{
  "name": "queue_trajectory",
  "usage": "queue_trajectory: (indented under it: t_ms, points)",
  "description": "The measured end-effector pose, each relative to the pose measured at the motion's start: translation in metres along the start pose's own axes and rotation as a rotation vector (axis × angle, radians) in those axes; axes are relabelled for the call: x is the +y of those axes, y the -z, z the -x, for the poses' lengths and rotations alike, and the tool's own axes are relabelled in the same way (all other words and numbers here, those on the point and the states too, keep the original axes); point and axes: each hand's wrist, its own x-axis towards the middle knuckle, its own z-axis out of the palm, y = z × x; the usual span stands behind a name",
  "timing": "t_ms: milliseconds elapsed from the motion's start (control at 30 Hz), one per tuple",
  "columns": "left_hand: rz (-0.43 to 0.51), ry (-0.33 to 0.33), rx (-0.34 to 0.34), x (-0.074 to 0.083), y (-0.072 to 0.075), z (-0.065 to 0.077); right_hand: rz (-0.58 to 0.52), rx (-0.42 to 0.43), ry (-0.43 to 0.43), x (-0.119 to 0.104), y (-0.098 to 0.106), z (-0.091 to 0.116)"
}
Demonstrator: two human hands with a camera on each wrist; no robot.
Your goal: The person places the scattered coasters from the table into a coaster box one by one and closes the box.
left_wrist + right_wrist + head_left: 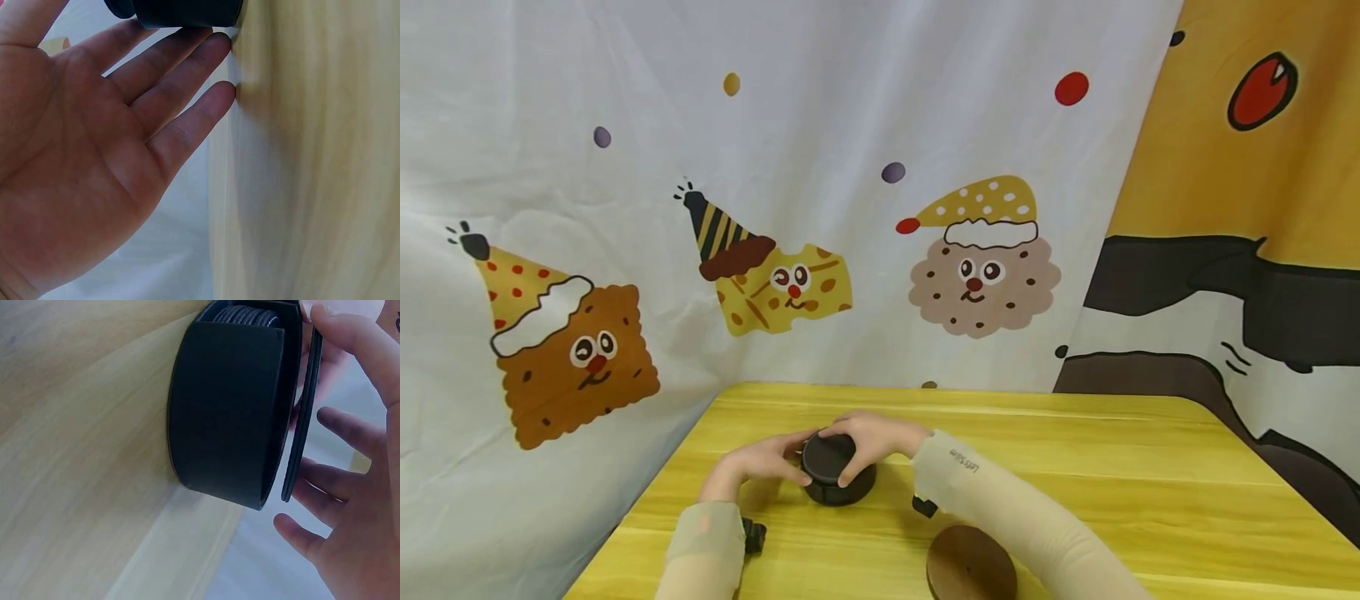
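A round black coaster holder (841, 495) stands on the table, and dark coasters with stitched edges (247, 315) show through a gap in its wall in the right wrist view. Just over its open top, slightly tilted, is a flat black coaster (827, 457). My right hand (874, 437) holds this coaster by its rim, thumb on the near side and fingers around the far side. From the left, my left hand (766, 461) spans the holder with thumb in front and fingers behind. In the left wrist view its fingertips (215, 47) meet the holder's side.
A brown round wooden disc (972, 563) lies at the table's near side, by the right forearm. The yellow wood-grain table (1112, 483) extends to the right. Behind it hangs a white cloth (820, 125) printed with cartoon biscuits. Small black devices sit at both wrists.
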Motion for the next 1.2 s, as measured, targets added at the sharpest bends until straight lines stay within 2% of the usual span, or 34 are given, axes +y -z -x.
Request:
queue_trajectory:
  t_ms: [533,767,1033,1200]
  points:
    - [0.002,0.009,-0.012,0.001,0.0,-0.006,0.036,0.005,-0.012,0.004,-0.002,0.004]
    - [-0.028,0.014,-0.003,0.0,-0.001,-0.007,0.052,0.015,-0.02,0.005,-0.004,0.005]
    - [-0.025,0.008,-0.012,0.0,-0.002,-0.006,0.03,0.013,-0.031,0.008,-0.001,0.011]
    - [-0.017,0.006,-0.004,-0.001,0.001,0.0,0.037,0.019,-0.02,0.007,0.006,0.02]
